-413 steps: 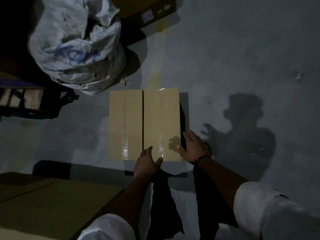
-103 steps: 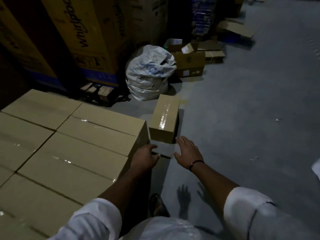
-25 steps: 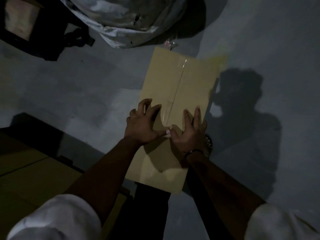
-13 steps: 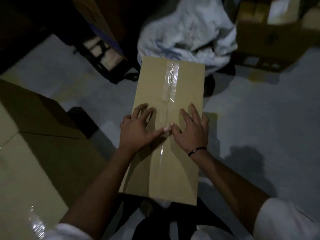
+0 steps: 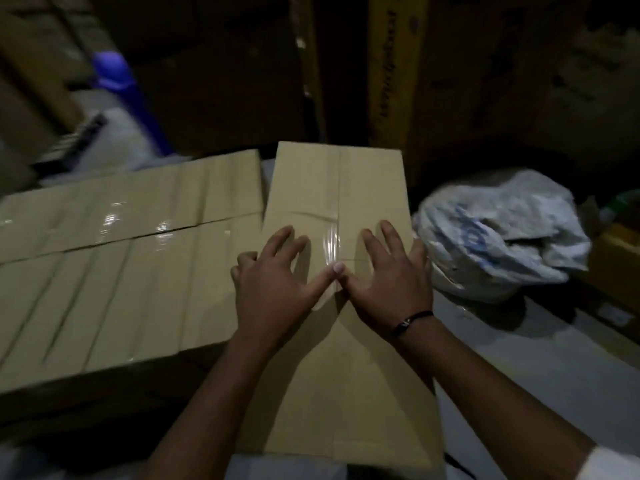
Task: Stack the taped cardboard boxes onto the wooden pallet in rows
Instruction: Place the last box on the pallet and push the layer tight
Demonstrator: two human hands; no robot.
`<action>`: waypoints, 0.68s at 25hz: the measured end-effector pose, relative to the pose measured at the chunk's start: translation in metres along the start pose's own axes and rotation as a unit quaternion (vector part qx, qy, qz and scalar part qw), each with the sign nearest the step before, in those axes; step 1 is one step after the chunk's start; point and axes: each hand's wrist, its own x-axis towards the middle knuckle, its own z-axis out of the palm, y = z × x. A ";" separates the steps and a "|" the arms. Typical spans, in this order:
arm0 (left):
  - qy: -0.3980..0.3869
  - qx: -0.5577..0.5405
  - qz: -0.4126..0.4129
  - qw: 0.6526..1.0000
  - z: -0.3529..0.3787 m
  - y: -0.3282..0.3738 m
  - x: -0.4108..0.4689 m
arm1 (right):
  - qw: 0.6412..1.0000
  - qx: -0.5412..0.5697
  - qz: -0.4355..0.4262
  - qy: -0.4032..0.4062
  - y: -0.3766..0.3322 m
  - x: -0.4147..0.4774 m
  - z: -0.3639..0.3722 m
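Note:
A long taped cardboard box [image 5: 334,188] fills the middle of the view, its clear tape seam running away from me. My left hand [image 5: 273,285] and my right hand [image 5: 388,282] lie spread on its top, thumbs touching on the seam, outer fingers curling over the side edges. The box sits level with the top of a stack of taped boxes [image 5: 121,258] on its left, a narrow gap between them. What bears the box from below is hidden. No wooden pallet shows.
A crumpled white sack [image 5: 498,233] lies on the grey floor [image 5: 540,362] right of the box. Tall dark cartons [image 5: 391,64] stand close behind. A blurred blue object [image 5: 117,81] is at the back left.
The box has come up off the floor with both hands on it and swung left, now beside the stack. The view has tilted up toward the cartons behind.

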 end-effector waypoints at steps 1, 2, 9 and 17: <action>0.028 0.007 -0.029 0.999 -0.024 -0.025 -0.029 | 0.999 0.006 -0.044 0.000 -0.031 -0.019 -0.001; 0.046 0.015 -0.061 0.997 -0.044 -0.046 -0.056 | 0.997 0.012 -0.080 -0.004 -0.059 -0.036 -0.001; 0.130 0.045 -0.232 0.963 -0.149 -0.157 -0.196 | 0.955 0.048 -0.289 -0.053 -0.214 -0.129 0.026; 0.196 0.092 -0.357 0.909 -0.202 -0.245 -0.282 | 0.902 0.111 -0.401 -0.115 -0.333 -0.188 0.080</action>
